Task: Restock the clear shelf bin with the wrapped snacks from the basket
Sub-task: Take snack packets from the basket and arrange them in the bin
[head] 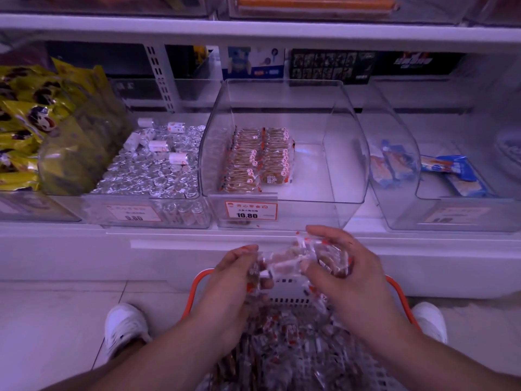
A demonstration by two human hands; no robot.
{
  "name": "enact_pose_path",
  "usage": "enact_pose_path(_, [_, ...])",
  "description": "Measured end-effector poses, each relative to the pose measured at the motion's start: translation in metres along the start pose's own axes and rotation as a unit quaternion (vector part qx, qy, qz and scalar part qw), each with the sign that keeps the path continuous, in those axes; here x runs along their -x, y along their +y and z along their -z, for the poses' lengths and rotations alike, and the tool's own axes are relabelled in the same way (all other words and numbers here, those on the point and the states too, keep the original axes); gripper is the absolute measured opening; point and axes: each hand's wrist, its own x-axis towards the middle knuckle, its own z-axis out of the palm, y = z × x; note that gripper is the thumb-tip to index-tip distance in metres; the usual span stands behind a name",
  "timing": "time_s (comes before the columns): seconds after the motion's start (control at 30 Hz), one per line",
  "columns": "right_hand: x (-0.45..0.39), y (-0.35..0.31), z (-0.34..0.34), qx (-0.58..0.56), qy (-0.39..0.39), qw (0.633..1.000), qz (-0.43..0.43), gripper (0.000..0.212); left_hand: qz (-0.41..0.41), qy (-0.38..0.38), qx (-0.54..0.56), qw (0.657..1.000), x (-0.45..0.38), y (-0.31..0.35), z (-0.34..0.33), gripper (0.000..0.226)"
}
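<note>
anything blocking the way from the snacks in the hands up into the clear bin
Nothing visible does. Both hands hold a bunch of snacks just below the bin, whose top is open. Only its low front wall has to be cleared, and the right half of its floor is bare beside the stacked packs.

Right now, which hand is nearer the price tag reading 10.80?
Left. The left hand sits almost straight below the 10.80 price tag; the right hand is off to the tag's right, below it.
</note>
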Motion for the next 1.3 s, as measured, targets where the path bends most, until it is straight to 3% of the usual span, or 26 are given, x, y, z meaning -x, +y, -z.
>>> enact_pose_path(0.1, [0.000, 0.008, 0.003, 0.176, -0.070, 0.964, 0.185, 0.047, 0.058, -0.091, -0.002, 0.994, 0.005, 0.003, -0.003, 0.036])
enact_pose_path(0.17, [0.001, 0.018, 0.002, 0.273, -0.144, 0.919, 0.247, 0.056, 0.064, -0.140, -0.018, 0.988, 0.006, 0.002, -0.003, 0.028])
enact_pose_path(0.23, [0.003, 0.021, -0.001, 0.217, -0.198, 0.938, 0.186, 0.064, 0.048, -0.135, -0.010, 0.990, 0.005, 0.000, -0.001, 0.018])
enact_pose_path(0.3, [0.003, 0.018, -0.003, 0.042, -0.225, 0.971, 0.065, 0.059, 0.037, -0.108, 0.015, 0.993, 0.004, 0.000, 0.002, 0.023])
enact_pose_path(0.4, [-0.002, 0.013, -0.002, -0.045, -0.148, 0.988, -0.015, 0.036, 0.021, -0.071, 0.023, 0.997, 0.000, 0.000, 0.004, 0.029])
enact_pose_path(0.5, [-0.008, 0.011, 0.000, -0.116, -0.103, 0.982, -0.104, 0.032, 0.012, -0.078, 0.022, 0.997, -0.001, -0.002, 0.003, 0.029])
enact_pose_path(0.73, [0.003, 0.012, -0.005, 0.066, -0.202, 0.977, 0.030, 0.042, 0.000, -0.032, 0.077, 0.997, -0.004, -0.004, 0.002, 0.026])
enact_pose_path(0.83, [0.005, 0.014, -0.008, 0.142, -0.173, 0.970, 0.098, 0.040, -0.009, -0.030, 0.055, 0.998, -0.002, -0.007, 0.003, 0.026])
enact_pose_path(0.93, [0.003, 0.006, -0.010, 0.059, -0.082, 0.995, 0.009, 0.022, -0.054, -0.026, 0.003, 0.998, -0.002, -0.007, 0.003, 0.027])
enact_pose_path(1.0, [-0.002, 0.005, -0.008, -0.044, -0.050, 0.992, -0.105, 0.018, -0.080, -0.016, -0.005, 0.997, -0.003, -0.006, 0.003, 0.025])
enact_pose_path(1.07, [-0.005, 0.004, -0.006, -0.071, -0.022, 0.986, -0.148, 0.011, -0.089, -0.008, -0.004, 0.996, -0.004, -0.008, 0.002, 0.024])
enact_pose_path(1.2, [0.000, 0.002, -0.016, -0.002, -0.010, 0.996, -0.086, 0.005, -0.122, -0.023, 0.004, 0.992, 0.007, -0.024, -0.013, 0.023])
enact_pose_path(1.3, [0.010, 0.003, -0.023, 0.046, -0.130, 0.990, -0.021, 0.022, -0.101, -0.046, 0.018, 0.994, 0.009, -0.029, -0.017, 0.046])
